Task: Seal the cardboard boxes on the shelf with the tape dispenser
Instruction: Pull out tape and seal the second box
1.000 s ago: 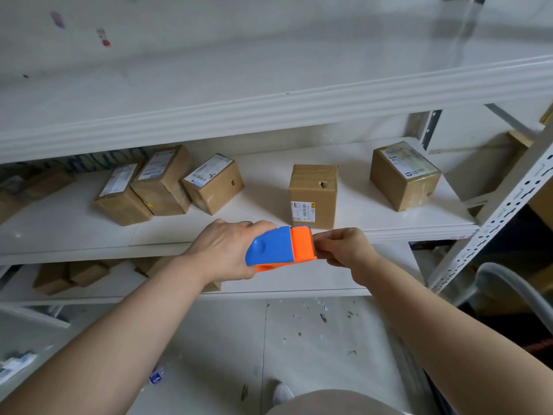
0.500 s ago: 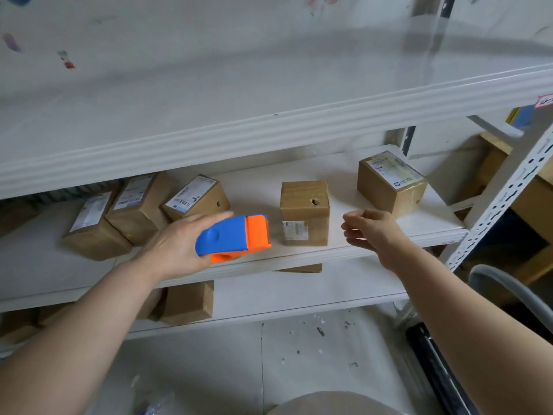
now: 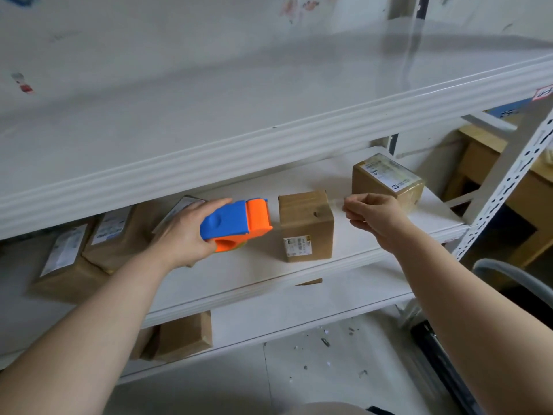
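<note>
Hands were together at the tape dispenser [image 3: 236, 223] 1 s ago. Now they're apart, either side of the mid cardboard box [image 3: 305, 229] on the shelf [image 3: 239, 274]. Your L hand [image 3: 179, 235] grips the dispenser w/ fingers curled. Your R hand [image 3: 377, 215] pinches a faint clear tape [image 3: 336, 201] end. Strip looks pulled and ready to lay on the box top.

Left hand [image 3: 179, 235] around tape dispenser [image 3: 236, 223], right hand [image 3: 377, 214] on tape [image 3: 335, 202]

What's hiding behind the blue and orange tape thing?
A labelled cardboard box peeks out behind the tape dispenser. The left hand gripping the dispenser covers most of it, so its flaps cannot be seen.
</note>
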`<move>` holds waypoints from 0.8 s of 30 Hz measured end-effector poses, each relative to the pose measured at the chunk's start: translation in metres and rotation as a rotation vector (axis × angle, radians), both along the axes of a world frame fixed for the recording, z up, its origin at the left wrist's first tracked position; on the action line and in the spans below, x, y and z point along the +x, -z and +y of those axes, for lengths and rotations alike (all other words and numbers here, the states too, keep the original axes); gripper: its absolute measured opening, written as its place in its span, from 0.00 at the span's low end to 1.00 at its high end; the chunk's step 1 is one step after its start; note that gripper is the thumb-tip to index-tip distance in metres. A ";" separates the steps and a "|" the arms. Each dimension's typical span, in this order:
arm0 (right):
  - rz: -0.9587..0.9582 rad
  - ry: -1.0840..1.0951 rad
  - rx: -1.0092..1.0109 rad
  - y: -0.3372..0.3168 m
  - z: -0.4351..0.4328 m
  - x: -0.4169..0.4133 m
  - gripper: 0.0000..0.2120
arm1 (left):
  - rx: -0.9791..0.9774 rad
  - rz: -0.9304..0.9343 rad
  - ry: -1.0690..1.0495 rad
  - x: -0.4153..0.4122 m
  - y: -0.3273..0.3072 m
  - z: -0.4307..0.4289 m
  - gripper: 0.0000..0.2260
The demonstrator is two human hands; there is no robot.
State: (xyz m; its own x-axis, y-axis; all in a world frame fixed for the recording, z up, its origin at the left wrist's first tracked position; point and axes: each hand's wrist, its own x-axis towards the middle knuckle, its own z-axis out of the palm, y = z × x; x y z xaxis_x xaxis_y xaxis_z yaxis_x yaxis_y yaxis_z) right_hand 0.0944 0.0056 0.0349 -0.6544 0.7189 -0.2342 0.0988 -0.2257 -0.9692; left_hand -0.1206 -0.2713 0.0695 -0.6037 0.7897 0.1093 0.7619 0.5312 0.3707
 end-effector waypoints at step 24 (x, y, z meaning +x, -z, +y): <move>-0.046 -0.024 -0.015 0.023 0.028 -0.019 0.03 | -0.029 -0.009 0.028 -0.020 -0.001 0.038 0.36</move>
